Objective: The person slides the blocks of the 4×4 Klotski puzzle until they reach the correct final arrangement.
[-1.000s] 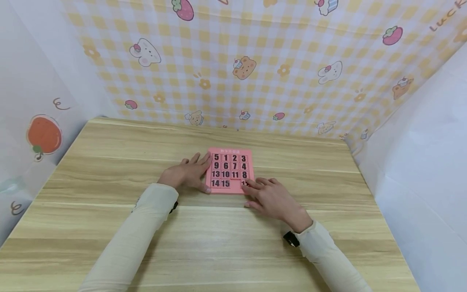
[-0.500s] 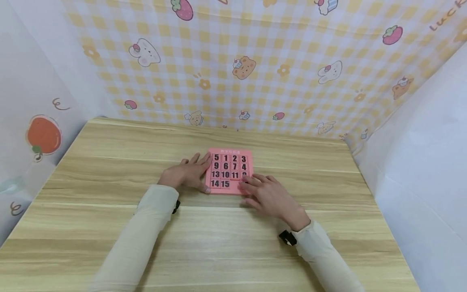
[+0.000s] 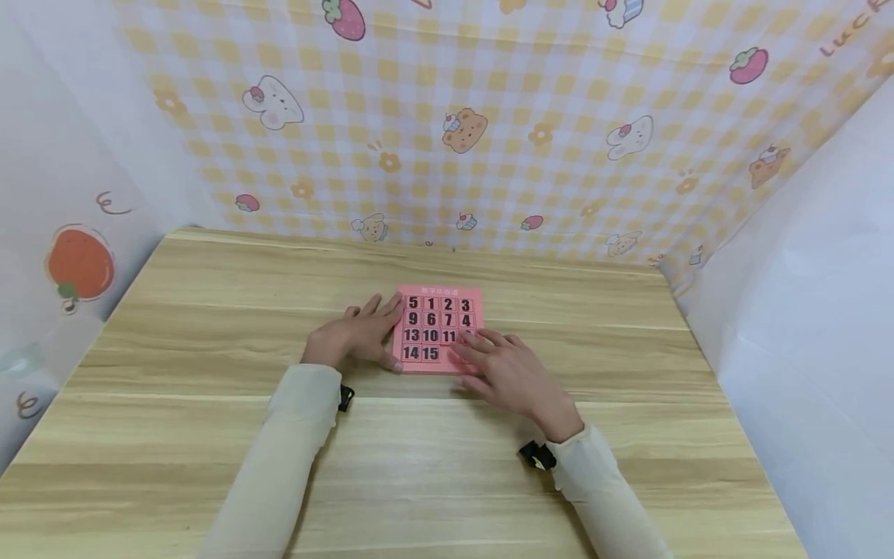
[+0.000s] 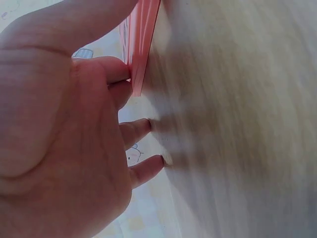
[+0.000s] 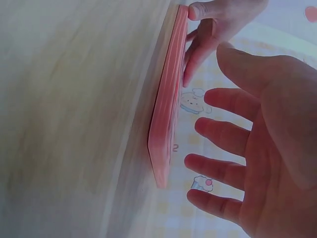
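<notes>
A pink number sliding puzzle [image 3: 440,290] lies flat on the table, its black-numbered tiles in rows, with a gap right of the 15 tile [image 3: 430,353]. My left hand [image 3: 352,335] rests at its left edge, thumb on the lower corner and index finger higher up, fingers spread. In the left wrist view, fingertips [image 4: 119,69] touch the side of the puzzle [image 4: 143,44]. My right hand [image 3: 513,374] is over the lower right corner, covering tiles there. The right wrist view shows its fingers [image 5: 223,136] fairly straight and apart from the board [image 5: 166,109].
The wood-grain table [image 3: 412,473] extends around the puzzle on all sides. A yellow checked cloth [image 3: 419,178] with cartoon prints hangs behind it, and white sheets [image 3: 810,256] stand at the sides. Each wrist carries a black strap buckle [image 3: 538,455].
My right hand has shifted left over the lower right tiles, now hiding the 8 and the 12 that showed in part before. The left hand stays at the puzzle's edge.
</notes>
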